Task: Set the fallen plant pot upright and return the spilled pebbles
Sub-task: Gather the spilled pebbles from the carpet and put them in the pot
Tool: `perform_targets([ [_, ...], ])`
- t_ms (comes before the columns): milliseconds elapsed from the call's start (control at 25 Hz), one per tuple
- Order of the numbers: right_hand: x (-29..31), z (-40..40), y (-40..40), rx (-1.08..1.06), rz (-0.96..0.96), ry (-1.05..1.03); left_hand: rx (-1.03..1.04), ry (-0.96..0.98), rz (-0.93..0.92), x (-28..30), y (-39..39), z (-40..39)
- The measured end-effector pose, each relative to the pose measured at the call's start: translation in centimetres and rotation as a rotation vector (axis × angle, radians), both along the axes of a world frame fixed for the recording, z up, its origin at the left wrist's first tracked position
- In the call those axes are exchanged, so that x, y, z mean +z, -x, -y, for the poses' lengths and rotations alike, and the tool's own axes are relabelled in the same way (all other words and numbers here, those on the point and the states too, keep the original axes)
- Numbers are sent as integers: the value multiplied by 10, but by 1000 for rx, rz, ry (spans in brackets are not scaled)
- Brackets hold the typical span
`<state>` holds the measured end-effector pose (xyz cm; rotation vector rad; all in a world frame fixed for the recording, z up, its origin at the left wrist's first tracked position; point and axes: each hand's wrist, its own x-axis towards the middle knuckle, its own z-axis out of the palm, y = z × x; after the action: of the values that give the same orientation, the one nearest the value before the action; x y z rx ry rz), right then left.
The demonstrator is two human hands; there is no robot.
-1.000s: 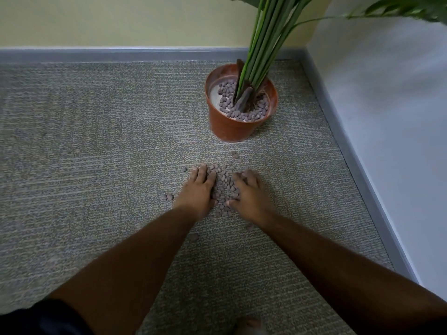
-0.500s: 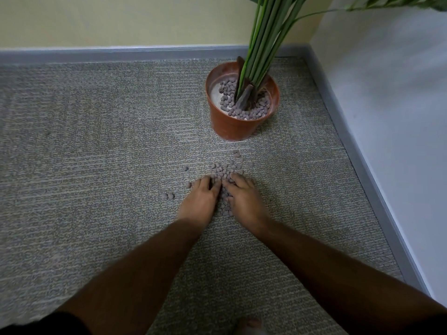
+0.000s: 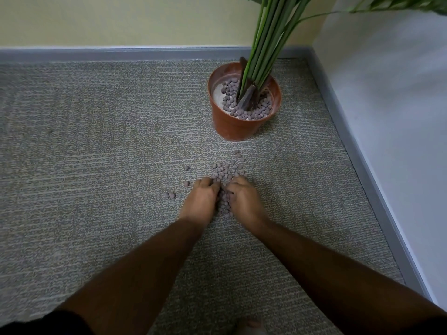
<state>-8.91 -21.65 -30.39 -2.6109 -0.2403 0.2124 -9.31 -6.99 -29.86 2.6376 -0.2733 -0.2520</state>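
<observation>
Two hands (image 3: 223, 201) cupped round spilled pebbles (image 3: 226, 201), pot (image 3: 242, 117) upright beyond

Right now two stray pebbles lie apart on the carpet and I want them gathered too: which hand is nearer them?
Left. The left hand lies just right of the two stray pebbles; the right hand sits farther right, beyond the pebble pile between the hands.

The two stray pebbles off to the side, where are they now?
In the head view, the two stray pebbles lie together on the carpet, just left of the left hand and apart from the main pile.
</observation>
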Motion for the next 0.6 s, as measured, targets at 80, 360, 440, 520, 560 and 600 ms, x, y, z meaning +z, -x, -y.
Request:
perform_targets([
  [80,1,-1,-2,-62,-26,-45,20,25,0,3,-1,0],
  [360,9,-6,0,-49,-69,3,14,36,-1,7,-1,3],
  [440,13,-7,-2,-89,-105,-40,34,63,-19,8,-1,4],
  [520,14,-6,-6,-157,-147,-80,59,83,-49,10,-2,4],
  [560,14,-6,-8,-198,-172,-100,69,92,-65,11,-3,3],
  [600,16,-6,-10,-239,-203,-126,78,105,-83,11,-5,3],
])
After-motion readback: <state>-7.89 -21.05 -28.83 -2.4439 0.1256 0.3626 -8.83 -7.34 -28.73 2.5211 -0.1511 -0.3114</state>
